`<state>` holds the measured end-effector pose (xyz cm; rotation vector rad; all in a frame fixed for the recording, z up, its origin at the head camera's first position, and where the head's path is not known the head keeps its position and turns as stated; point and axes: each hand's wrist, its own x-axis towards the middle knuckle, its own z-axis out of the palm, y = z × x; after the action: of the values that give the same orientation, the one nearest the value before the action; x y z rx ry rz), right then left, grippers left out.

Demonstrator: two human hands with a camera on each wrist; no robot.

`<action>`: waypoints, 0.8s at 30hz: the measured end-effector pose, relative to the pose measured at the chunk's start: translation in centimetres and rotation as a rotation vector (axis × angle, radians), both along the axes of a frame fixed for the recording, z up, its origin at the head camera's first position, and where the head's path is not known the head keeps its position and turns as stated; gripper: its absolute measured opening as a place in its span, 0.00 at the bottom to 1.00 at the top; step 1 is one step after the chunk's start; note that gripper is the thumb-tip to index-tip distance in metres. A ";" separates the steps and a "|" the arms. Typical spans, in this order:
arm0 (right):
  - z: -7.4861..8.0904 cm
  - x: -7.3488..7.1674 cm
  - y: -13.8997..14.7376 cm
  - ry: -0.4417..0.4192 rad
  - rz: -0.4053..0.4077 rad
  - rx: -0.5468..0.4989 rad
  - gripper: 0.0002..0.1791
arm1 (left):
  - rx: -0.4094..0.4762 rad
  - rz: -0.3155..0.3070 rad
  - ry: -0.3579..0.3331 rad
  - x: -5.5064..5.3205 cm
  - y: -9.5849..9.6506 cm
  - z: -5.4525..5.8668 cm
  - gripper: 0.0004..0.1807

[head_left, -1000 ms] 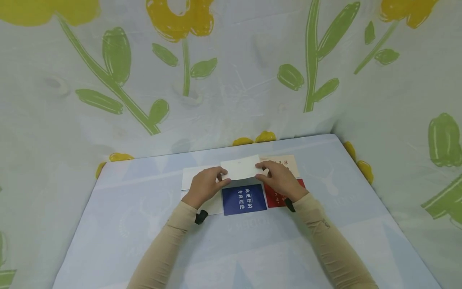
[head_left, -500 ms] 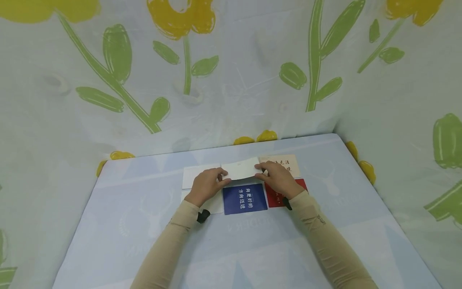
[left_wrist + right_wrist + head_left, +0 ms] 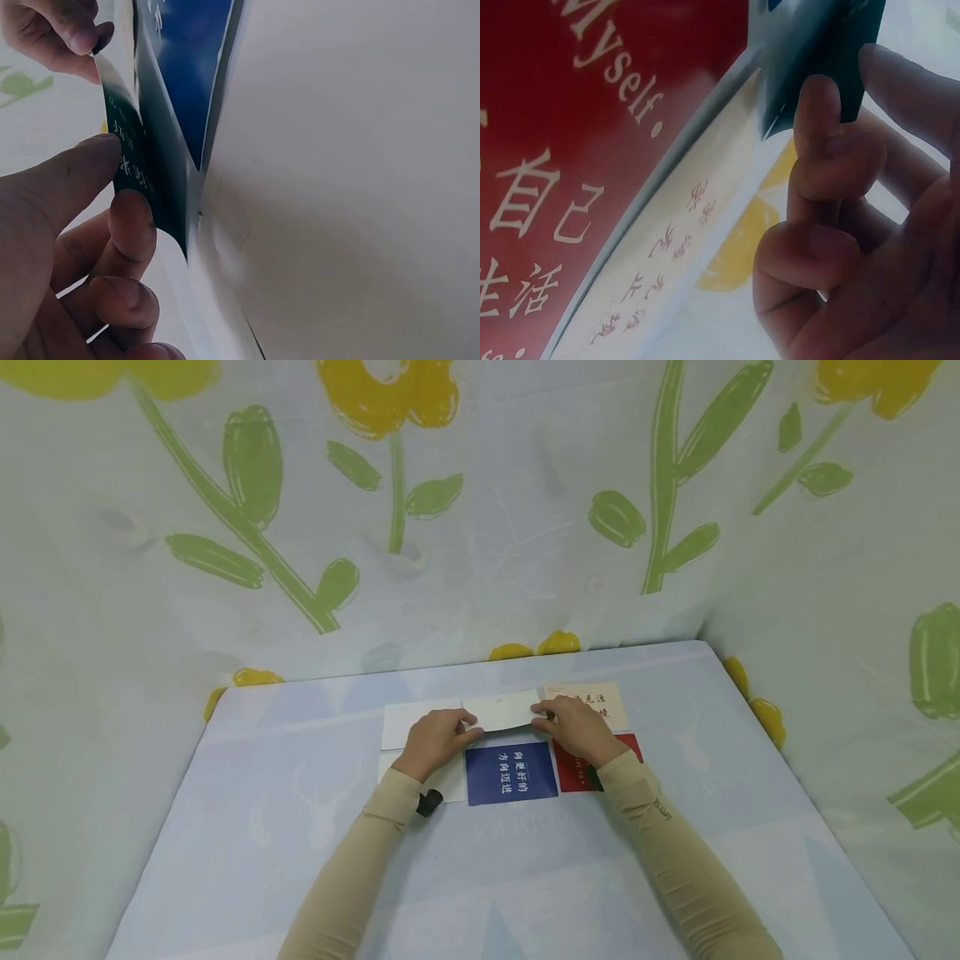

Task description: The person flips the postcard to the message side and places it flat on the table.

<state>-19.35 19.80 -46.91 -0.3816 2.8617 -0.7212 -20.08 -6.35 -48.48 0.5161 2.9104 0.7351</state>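
Both hands hold one card [image 3: 501,711] by its two ends, just over the table. White shows on its top side in the head view; its underside is dark green with white lettering in the left wrist view. My left hand [image 3: 435,743] pinches the left end between thumb and fingers. My right hand [image 3: 577,727] pinches the right end the same way. Right below the held card lies a blue card [image 3: 512,774] with white characters. A red card [image 3: 592,142] and a cream card [image 3: 660,255] with brown writing lie by my right hand, partly covered by it.
Two white cards, an upper one [image 3: 405,725] and a lower one [image 3: 452,783], lie by my left hand, which partly hides them. The pale blue table [image 3: 300,860] meets a flower-patterned cloth wall [image 3: 495,527] at its far edge.
The held card has come down a little towards the table, and its far edge sits lower. Both hands keep their pinch and have barely moved. The head view has shifted slightly.
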 end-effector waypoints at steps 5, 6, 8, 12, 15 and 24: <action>-0.1 -0.3 -0.2 -0.017 -0.006 0.030 0.22 | -0.017 0.002 0.005 -0.1 0.2 -0.1 0.19; -0.1 -0.3 -0.3 -0.022 -0.009 0.032 0.22 | -0.021 0.003 0.003 -0.1 0.2 -0.1 0.18; -0.1 -0.3 -0.4 -0.033 -0.017 0.039 0.22 | -0.027 0.003 -0.001 -0.1 0.3 -0.1 0.18; -0.1 -0.5 -0.5 -0.058 -0.024 0.052 0.22 | -0.034 0.003 -0.004 -0.2 0.3 -0.2 0.18; -0.3 -0.7 -0.5 -0.075 -0.028 0.058 0.22 | -0.029 0.004 -0.001 -0.2 0.4 -0.2 0.18; -0.6 -0.7 -0.6 -0.073 -0.028 0.067 0.22 | -0.045 0.007 0.009 -0.1 0.4 -0.4 0.18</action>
<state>-20.06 19.16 -47.47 -0.3001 2.8189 -0.6284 -20.22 -5.93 -48.87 0.5064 2.9315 0.6680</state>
